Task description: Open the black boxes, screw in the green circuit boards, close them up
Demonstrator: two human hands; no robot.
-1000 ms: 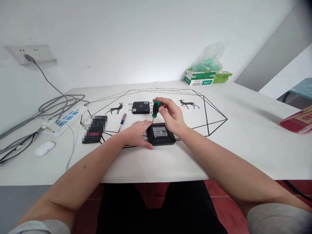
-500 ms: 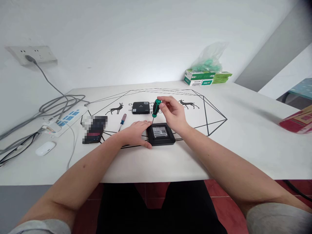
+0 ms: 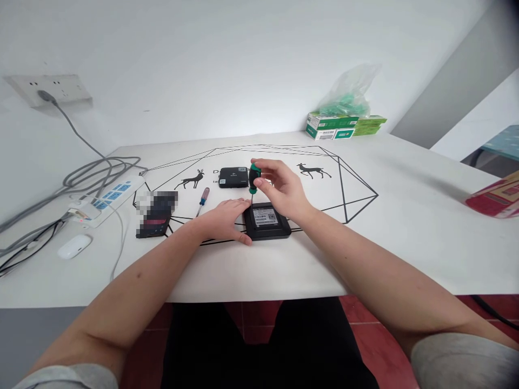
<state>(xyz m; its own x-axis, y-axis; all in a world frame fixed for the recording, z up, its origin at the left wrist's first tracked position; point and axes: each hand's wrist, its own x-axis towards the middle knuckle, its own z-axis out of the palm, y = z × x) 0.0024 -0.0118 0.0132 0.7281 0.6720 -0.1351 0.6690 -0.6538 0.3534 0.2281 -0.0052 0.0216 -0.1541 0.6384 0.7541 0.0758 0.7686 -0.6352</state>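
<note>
A square black electronic box [image 3: 268,234] lies on the table with its white-labelled face up. My left hand [image 3: 224,219] grips its left side, fingers at the far left corner and thumb at the near one. Between the thumb and fingers of my right hand [image 3: 283,188] is a green-and-black screwdriver [image 3: 254,177], held nearly upright. Its shaft points down at the far left corner of the box; the tip is too small to make out. Just behind sits a second, smaller black box [image 3: 233,178]. Another screwdriver [image 3: 204,198], with a blue and purplish handle, lies left of my left hand.
A partly pixelated phone [image 3: 157,215], a white earbud case [image 3: 75,246] and a power strip [image 3: 117,197] with tangled grey cables lie to the left. Green-and-white cartons [image 3: 332,127] topped by a plastic bag stand against the wall. A red box [image 3: 494,197] sits at the right edge.
The screwdriver has become more upright, its handle shifting left with my right hand. My left hand stays on the box. The whole view has shifted slightly.
</note>
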